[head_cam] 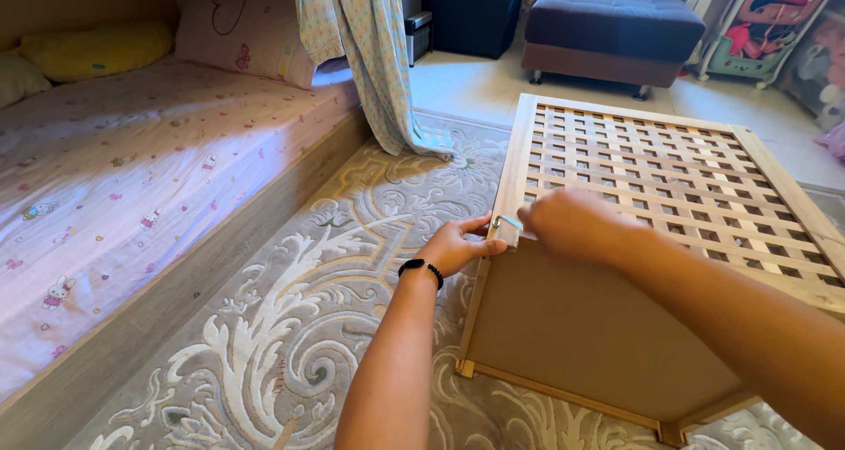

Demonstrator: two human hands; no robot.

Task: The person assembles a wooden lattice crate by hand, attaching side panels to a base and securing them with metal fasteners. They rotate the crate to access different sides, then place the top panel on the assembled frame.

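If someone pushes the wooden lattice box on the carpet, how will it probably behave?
The wooden lattice box looks stiff, with a rigid frame. Thin panels and an open lattice suggest it is light for its size. On the carpet it would probably drag, not glide.

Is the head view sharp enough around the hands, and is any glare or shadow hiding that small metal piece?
Head view: daylight, even and soft; the left hand is sharp, the right hand slightly motion-blurred; the small metal piece is half hidden by the fingers, not glare; the floor beyond looks washed out.
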